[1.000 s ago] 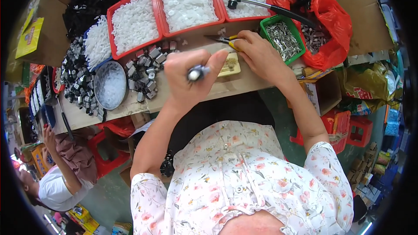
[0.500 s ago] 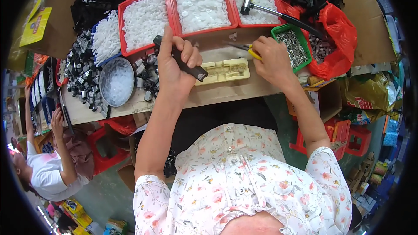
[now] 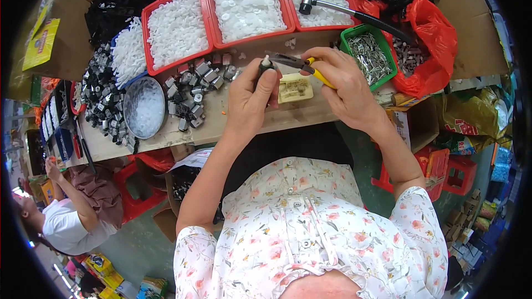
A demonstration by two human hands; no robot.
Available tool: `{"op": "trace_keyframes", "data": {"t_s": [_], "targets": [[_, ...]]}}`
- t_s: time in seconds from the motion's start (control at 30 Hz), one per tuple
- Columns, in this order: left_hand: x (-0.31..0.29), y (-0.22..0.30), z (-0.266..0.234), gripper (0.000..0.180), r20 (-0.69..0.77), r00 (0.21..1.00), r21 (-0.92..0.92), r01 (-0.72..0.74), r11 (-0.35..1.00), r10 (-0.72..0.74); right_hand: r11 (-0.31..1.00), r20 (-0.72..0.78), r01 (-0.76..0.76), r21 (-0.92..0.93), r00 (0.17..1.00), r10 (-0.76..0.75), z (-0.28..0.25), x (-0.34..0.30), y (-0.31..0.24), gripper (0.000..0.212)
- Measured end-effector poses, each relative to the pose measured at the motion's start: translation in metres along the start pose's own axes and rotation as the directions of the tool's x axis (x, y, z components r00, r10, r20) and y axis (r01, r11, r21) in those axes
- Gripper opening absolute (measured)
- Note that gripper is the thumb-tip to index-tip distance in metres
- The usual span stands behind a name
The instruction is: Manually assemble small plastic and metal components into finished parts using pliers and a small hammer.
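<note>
Along the near edge of the table (image 3: 305, 113), we see a bare strip where a hand could slide, running right from the metal bowl (image 3: 149, 84). Just beside that bowl, a pile of small blocks (image 3: 194, 91) stands in the way. Toward the far edge, three red bins (image 3: 252, 39) wall us off. The hammer (image 3: 332, 5) lies across the right bin, obstructing our reach into it from above.

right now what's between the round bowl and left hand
The head view shows a loose pile of small grey and black parts, then tabletop, between the bowl and the left hand.
</note>
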State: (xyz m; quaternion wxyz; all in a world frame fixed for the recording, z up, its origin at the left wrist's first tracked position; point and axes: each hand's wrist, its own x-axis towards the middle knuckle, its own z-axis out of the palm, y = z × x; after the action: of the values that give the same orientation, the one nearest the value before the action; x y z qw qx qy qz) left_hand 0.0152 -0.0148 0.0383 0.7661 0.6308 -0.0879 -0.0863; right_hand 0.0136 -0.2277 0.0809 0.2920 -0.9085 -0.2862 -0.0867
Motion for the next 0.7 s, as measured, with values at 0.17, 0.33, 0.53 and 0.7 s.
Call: {"op": "trace_keyframes", "data": {"t_s": [0.17, 0.33, 0.53, 0.7], "targets": [[-0.005, 0.003, -0.007, 0.041, 0.059, 0.998, 0.157, -0.035, 0.987, 0.027, 0.999, 0.048, 0.006, 0.033, 0.999, -0.008, -0.001, -0.003, -0.005, 0.025], [-0.011, 0.010, -0.020, 0.043, 0.229, 0.962, 0.175, 0.110, 0.978, -0.149, 0.998, 0.152, 0.019, 0.061, 0.988, -0.028, -0.005, -0.010, -0.007, 0.018], [-0.025, 0.021, -0.020, 0.054, 0.522, 0.776, -0.253, 0.536, 0.805, -0.353, 0.992, 0.229, 0.122, 0.022, 0.965, -0.123, -0.010, -0.021, -0.009, 0.023], [-0.031, 0.005, -0.019, 0.055, 0.810, 0.578, -0.495, 0.766, 0.410, -0.102, 0.985, 0.275, 0.152, 0.082, 0.947, -0.169, -0.016, -0.023, -0.016, 0.026]]}}
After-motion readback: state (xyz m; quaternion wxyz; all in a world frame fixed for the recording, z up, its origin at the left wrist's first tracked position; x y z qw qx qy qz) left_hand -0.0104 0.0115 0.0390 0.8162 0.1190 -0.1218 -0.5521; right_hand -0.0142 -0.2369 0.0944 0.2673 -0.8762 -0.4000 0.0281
